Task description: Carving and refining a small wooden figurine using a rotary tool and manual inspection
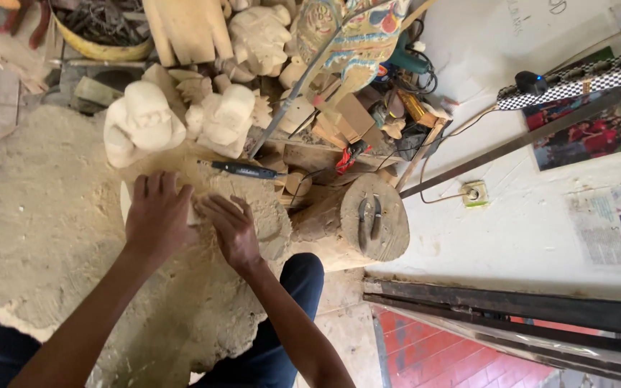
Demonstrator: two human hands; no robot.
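Around you, the room holds:
- Floor (30, 215): thick pale sawdust spread wide.
- Wall (526, 237): white, scuffed, daylit; a socket (475, 192) with a thin cable, colour posters (587, 133) and a newspaper sheet (616, 223) stuck on it.
- Dark metal bars (512, 147) leaning across the wall; a red-painted panel (454, 356) near your lower right.
- A yellow basin (102, 49) of dark scrap at top left.
- A log stump (368, 219) by the wall.
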